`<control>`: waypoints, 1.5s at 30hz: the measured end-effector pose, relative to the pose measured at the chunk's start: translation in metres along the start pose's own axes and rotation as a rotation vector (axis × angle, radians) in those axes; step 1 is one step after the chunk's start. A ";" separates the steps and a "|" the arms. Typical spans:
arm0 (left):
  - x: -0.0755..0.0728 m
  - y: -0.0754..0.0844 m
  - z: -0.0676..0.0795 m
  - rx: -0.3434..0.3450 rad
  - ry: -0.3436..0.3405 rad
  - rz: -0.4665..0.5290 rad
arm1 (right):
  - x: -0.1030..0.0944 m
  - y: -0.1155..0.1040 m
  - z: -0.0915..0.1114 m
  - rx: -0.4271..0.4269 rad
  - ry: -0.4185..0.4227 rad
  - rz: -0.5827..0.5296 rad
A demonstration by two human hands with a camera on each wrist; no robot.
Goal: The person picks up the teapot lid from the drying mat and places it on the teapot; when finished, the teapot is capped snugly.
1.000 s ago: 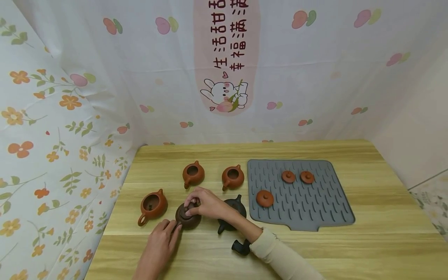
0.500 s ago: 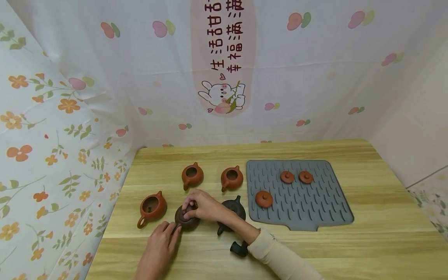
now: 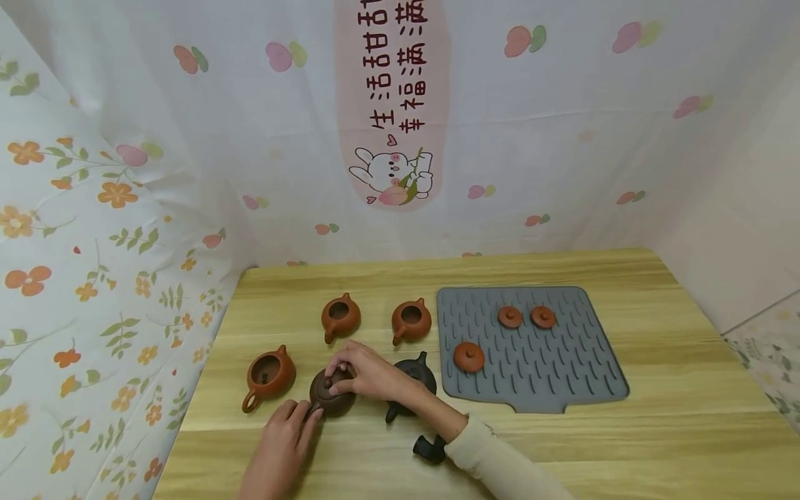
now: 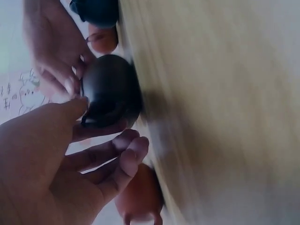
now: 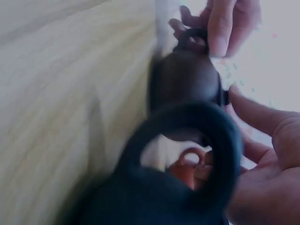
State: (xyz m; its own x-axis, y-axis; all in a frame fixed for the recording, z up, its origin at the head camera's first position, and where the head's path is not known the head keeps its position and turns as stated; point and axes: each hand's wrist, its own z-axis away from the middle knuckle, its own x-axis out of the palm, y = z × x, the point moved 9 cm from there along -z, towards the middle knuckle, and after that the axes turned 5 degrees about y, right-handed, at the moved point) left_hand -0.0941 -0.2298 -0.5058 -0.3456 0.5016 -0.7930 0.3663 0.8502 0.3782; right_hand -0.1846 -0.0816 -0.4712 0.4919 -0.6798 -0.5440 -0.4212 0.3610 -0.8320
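A dark brown teapot (image 3: 337, 405) stands on the table at front left, its lid (image 3: 321, 390) over the opening. My left hand (image 3: 282, 434) pinches its handle between thumb and index finger; the other fingers curl loosely below in the left wrist view. From the right, my right hand (image 3: 369, 371) reaches over and pinches the lid's knob (image 3: 328, 382). In the right wrist view the thumb meets that knob from one side, and a blurred black teapot (image 5: 140, 199) looms in front. The right forearm passes over part of this black teapot in the head view.
Three lidless orange-brown teapots (image 3: 271, 375) (image 3: 341, 316) (image 3: 412, 319) stand around at left and behind. A grey mat (image 3: 531, 378) at right bears three orange lids (image 3: 469, 357) (image 3: 510, 317) (image 3: 543, 317). A small black object (image 3: 429, 450) lies by the right sleeve.
The lid looks more level on the brown teapot than a second ago, and the right fingers have shifted slightly at its knob. The left hand stays at the handle. The head view has shifted a little.
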 end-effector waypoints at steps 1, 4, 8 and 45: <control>-0.008 0.000 -0.001 -0.011 0.016 0.000 | -0.004 0.000 0.004 0.000 0.002 -0.017; -0.048 0.002 -0.008 -0.010 0.130 -0.043 | -0.027 0.003 0.018 -0.019 0.047 -0.076; -0.094 -0.012 -0.013 -0.008 0.313 -0.119 | -0.075 0.019 0.049 -0.016 0.173 -0.139; -0.049 -0.088 -0.004 -0.056 0.059 -0.084 | -0.160 0.129 0.158 0.247 0.395 -0.030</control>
State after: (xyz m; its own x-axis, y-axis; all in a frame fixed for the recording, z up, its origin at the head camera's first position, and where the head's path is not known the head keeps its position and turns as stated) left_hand -0.1129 -0.3281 -0.4984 -0.4238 0.4351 -0.7944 0.2854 0.8966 0.3387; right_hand -0.1971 0.1746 -0.5083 0.1528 -0.8662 -0.4758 -0.1931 0.4460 -0.8740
